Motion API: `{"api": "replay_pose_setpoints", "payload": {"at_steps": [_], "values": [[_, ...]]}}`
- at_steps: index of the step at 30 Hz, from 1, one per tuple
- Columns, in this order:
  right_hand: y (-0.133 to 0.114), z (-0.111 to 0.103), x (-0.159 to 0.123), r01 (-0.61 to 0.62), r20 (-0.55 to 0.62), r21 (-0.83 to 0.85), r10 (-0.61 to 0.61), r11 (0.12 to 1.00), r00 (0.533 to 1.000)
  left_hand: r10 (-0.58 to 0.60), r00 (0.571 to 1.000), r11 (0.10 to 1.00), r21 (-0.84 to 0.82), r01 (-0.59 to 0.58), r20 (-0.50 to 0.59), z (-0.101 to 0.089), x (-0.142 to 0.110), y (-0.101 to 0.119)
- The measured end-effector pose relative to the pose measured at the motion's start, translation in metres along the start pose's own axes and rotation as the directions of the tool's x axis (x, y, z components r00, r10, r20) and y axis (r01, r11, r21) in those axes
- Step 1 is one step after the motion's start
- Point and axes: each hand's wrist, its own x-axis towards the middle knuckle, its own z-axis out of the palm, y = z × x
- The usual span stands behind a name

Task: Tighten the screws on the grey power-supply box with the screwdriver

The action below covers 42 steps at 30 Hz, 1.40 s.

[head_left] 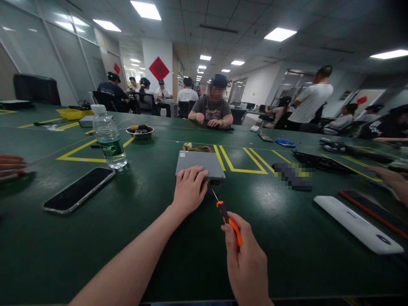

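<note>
A grey metal computer power supply (197,162) lies on the green table in front of me, its bundle of coloured wires at the far side. My left hand (190,187) grips its near left part, fingers over the top and thumb by the near side. In my right hand (245,255) is a screwdriver (228,220) with an orange and black handle. Its thin shaft points up and left, with the tip close to the near face of the power supply, by the socket. Whether the tip touches a screw is too small to tell.
Left of me are a phone (79,190), a water bottle (110,140) and a metal bowl (139,131) with tools. A white device (357,223) and a dark object (291,176) lie to the right. Other people's hands (12,165) reach in at both sides; a person (212,106) sits opposite.
</note>
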Motion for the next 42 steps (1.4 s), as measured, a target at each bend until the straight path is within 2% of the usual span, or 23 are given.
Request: {"api": "replay_pose_setpoints", "payload": {"at_steps": [3,7,14,25,28,34,36,40,42], "values": [[0.007,-0.005,0.002,0.004,-0.032,-0.005,-0.004,1.0,0.999,-0.005,1.0,1.0,0.009,0.005,0.008,-0.001,0.0,0.001],[0.018,-0.009,0.001,-0.054,-0.105,-0.047,0.049,0.997,0.993,-0.006,1.0,1.0,0.01,0.006,0.011,-0.003,0.001,0.001],[0.022,-0.006,-0.006,-0.095,-0.143,-0.047,0.088,0.994,0.986,-0.008,1.0,1.0,0.016,0.008,0.006,-0.001,0.0,0.001],[0.027,-0.004,-0.006,-0.088,-0.095,-0.053,0.082,0.995,0.992,-0.005,1.0,1.0,0.011,0.005,0.009,-0.001,0.0,0.001],[0.024,-0.003,-0.004,-0.057,-0.111,-0.059,0.05,0.997,0.993,-0.009,1.0,1.0,0.005,0.009,0.012,-0.001,0.0,0.001],[0.016,0.001,-0.002,0.098,-0.107,0.023,-0.095,0.995,0.99,-0.008,1.0,1.0,0.01,0.008,-0.001,-0.001,0.001,0.002],[0.019,0.0,-0.003,0.042,-0.126,0.008,-0.041,0.999,0.991,-0.008,1.0,1.0,0.013,0.008,0.0,-0.002,0.001,0.002],[0.027,-0.003,-0.005,-0.158,-0.096,0.009,0.158,0.987,0.983,-0.003,1.0,1.0,0.014,0.003,0.01,-0.002,0.0,0.001],[0.027,-0.004,-0.005,-0.16,-0.079,0.026,0.161,0.987,0.984,-0.002,1.0,1.0,0.011,0.002,0.006,-0.002,0.0,0.001]]}}
